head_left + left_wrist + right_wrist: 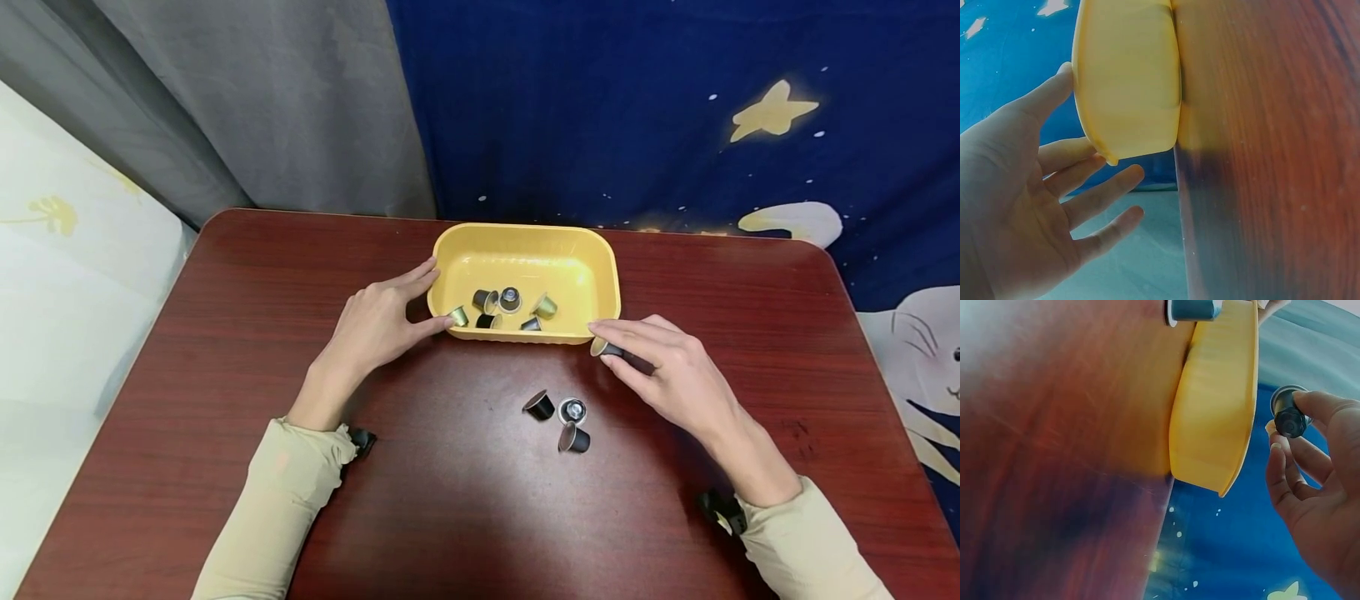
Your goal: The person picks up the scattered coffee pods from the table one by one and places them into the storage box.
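My right hand (663,367) pinches a dark coffee capsule (1289,414) between thumb and fingers, just outside the front right corner of a yellow plastic tub (525,337). The capsule's pale foil lid faces left in the head view. At the tub's left end, my left hand (378,321) touches the rim with thumb and fingertips, its fingers spread in the left wrist view. Several capsules lie in the tub, among them a light green capsule (545,307) and a dark one with a silver rim (510,300). A small green capsule (458,317) is by my left thumb.
Three more capsules lie on the dark red wooden table (450,500) in front of the tub: a black one (539,406), a silver-rimmed one (572,410) and a dark grey one (574,438). Grey and blue curtains (600,108) hang behind the table's back edge.
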Available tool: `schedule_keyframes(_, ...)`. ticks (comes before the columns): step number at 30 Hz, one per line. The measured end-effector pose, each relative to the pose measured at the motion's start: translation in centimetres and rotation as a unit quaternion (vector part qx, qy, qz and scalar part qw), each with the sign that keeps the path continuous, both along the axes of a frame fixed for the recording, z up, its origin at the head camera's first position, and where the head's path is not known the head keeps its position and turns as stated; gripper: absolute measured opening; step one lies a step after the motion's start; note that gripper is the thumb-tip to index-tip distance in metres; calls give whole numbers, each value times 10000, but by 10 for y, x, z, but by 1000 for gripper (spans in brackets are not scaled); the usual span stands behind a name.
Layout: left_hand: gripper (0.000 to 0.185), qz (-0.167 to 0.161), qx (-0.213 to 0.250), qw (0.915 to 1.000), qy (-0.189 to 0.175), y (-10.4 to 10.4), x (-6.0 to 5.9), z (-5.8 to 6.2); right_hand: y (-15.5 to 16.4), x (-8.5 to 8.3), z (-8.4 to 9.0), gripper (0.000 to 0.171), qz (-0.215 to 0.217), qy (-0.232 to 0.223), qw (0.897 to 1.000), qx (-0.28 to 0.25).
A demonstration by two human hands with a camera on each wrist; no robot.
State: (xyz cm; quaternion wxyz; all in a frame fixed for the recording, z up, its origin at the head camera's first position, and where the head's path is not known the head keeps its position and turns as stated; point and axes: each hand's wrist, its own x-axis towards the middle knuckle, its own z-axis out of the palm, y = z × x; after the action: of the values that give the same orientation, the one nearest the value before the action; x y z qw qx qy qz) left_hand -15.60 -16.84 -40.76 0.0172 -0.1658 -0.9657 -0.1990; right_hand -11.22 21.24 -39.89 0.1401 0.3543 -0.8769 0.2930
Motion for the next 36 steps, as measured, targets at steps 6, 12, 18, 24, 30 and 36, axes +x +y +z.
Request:
schedule_keyframes(6, 78, -1, 9, 10000, -6, 0, 0, 0, -5, -8, 5, 48, 43, 132, 9999, -74)
schedule_keyframes(12, 78, -5, 38, 10000, 18, 0, 0, 0, -9, -15, 6, 46, -6, 12, 10000, -59)
schedule_keyframes(18, 79, -12, 66, 10000, 29, 0, 1, -1, -13, -21, 5, 47, -8, 152, 9996, -244)
schedule_keyframes(24, 79, -5, 62, 10000, 8, 0, 0, -1, -13, -25, 3, 47, -129, 208, 9995, -208)
schedule_keyframes(30, 79, -6, 51, 10000, 15, 0, 0, -1, -15, -29, -2, 37, -249, 160, 9990, -341)
schedule_keyframes(36, 79, -12, 55, 10000, 45, 0, -1, -1, -17, -33, -6, 36, -226, 171, 9986, -437)
